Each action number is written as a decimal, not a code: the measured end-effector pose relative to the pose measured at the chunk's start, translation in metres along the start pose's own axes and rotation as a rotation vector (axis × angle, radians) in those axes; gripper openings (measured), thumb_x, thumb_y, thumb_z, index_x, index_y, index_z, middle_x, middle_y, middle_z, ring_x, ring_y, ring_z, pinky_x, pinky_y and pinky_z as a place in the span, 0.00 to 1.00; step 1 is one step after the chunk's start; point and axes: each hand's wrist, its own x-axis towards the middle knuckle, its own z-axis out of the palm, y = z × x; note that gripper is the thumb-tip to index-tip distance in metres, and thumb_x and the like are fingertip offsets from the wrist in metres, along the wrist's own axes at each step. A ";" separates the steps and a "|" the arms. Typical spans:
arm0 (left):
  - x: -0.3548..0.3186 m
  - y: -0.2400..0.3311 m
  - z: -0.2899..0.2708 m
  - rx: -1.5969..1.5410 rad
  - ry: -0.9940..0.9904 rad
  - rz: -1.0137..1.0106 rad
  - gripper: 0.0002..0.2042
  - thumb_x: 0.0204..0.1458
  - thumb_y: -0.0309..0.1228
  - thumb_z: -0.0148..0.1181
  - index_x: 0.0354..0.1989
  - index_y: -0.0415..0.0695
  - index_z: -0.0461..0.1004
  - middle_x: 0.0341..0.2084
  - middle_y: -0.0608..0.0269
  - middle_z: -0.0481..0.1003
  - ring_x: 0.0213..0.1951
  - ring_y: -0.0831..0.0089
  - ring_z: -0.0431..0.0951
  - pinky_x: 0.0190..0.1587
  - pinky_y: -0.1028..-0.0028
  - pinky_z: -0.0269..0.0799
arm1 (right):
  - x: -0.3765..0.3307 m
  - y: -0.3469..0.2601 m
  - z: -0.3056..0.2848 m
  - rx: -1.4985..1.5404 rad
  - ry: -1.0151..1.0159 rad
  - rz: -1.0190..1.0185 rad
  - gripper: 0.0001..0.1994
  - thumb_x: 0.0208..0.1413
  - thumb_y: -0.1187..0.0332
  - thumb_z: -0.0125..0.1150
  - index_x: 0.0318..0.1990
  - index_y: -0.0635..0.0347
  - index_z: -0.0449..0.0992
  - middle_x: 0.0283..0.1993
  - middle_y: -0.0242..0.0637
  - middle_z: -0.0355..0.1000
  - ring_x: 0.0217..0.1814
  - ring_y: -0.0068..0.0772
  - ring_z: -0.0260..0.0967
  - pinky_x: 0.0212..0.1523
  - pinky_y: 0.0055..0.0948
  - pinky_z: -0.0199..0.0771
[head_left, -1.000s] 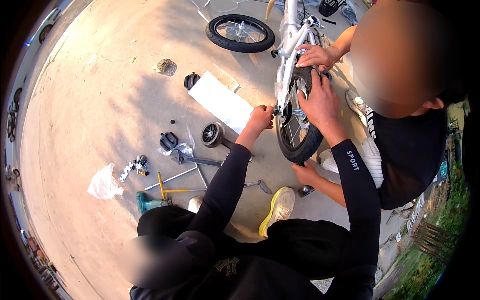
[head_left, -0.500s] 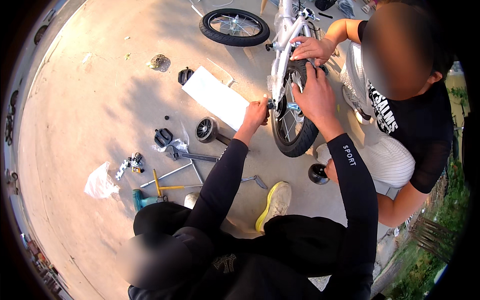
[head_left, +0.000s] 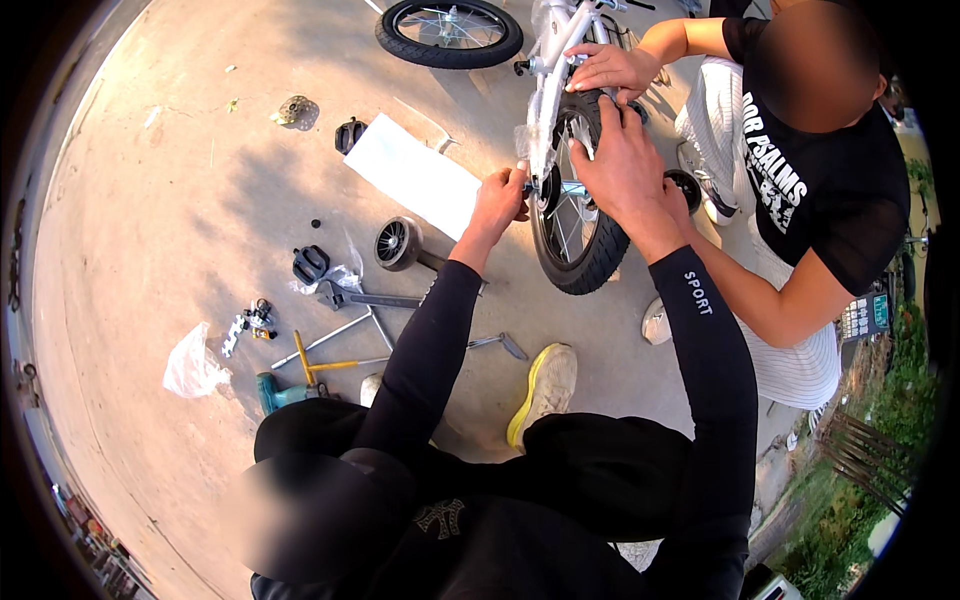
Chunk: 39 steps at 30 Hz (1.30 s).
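A white bicycle frame (head_left: 553, 75), partly wrapped in clear plastic, holds a black-tyred wheel (head_left: 584, 278) in front of me. My left hand (head_left: 500, 205) is closed at the left end of the wheel's axle, its fingers around a small dark part I cannot make out. My right hand (head_left: 622, 165) lies with stretched fingers over the tyre's upper right side, partly hiding the spokes. A co-worker's hand (head_left: 615, 72) rests on the frame just beyond. Their other hand (head_left: 676, 203), partly behind my right wrist, is beside a small black stabiliser wheel (head_left: 684, 188).
A loose wheel (head_left: 450, 50) lies at the back. To the left are white paper (head_left: 412, 178), another stabiliser wheel (head_left: 398, 243), pedals (head_left: 311, 263), an adjustable wrench (head_left: 385, 299), a yellow-handled tool (head_left: 335, 365), a teal power tool (head_left: 285, 393) and a plastic bag (head_left: 196, 362). The co-worker (head_left: 790, 200) crouches at right.
The co-worker has raised the small stabiliser wheel from near the ground up beside the bicycle wheel. My hands keep their places on the wheel, while the whole view has shifted slightly.
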 end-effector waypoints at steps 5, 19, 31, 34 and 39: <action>0.001 -0.006 -0.005 -0.077 0.028 0.059 0.18 0.66 0.45 0.47 0.42 0.40 0.72 0.25 0.67 0.68 0.25 0.78 0.71 0.30 0.73 0.77 | 0.001 0.004 0.006 0.026 0.022 -0.031 0.35 0.55 0.55 0.63 0.67 0.60 0.61 0.65 0.54 0.62 0.61 0.57 0.68 0.56 0.52 0.72; 0.002 -0.023 0.003 0.173 0.031 0.212 0.22 0.67 0.46 0.49 0.45 0.33 0.70 0.28 0.53 0.75 0.28 0.69 0.78 0.28 0.68 0.79 | 0.007 0.011 0.022 0.020 0.127 -0.108 0.32 0.52 0.57 0.67 0.61 0.64 0.64 0.55 0.57 0.67 0.52 0.57 0.73 0.48 0.46 0.78; 0.005 -0.016 -0.008 0.058 -0.025 0.190 0.17 0.63 0.37 0.45 0.45 0.33 0.72 0.23 0.58 0.73 0.24 0.72 0.76 0.27 0.68 0.79 | 0.013 0.009 0.021 0.025 0.038 -0.070 0.33 0.55 0.55 0.63 0.64 0.62 0.62 0.57 0.54 0.66 0.58 0.55 0.69 0.54 0.48 0.74; 0.004 -0.011 0.000 0.169 0.009 0.158 0.19 0.63 0.39 0.45 0.45 0.33 0.72 0.24 0.58 0.73 0.24 0.72 0.75 0.27 0.68 0.78 | 0.013 0.012 0.021 0.022 0.034 -0.064 0.33 0.55 0.55 0.63 0.64 0.62 0.63 0.57 0.53 0.66 0.57 0.54 0.70 0.54 0.46 0.74; 0.010 -0.013 0.001 0.205 0.080 0.145 0.22 0.64 0.43 0.43 0.44 0.33 0.72 0.24 0.57 0.72 0.24 0.69 0.75 0.26 0.67 0.77 | 0.010 0.009 0.018 0.009 0.044 -0.060 0.33 0.55 0.55 0.64 0.64 0.61 0.63 0.57 0.52 0.67 0.58 0.52 0.70 0.54 0.45 0.75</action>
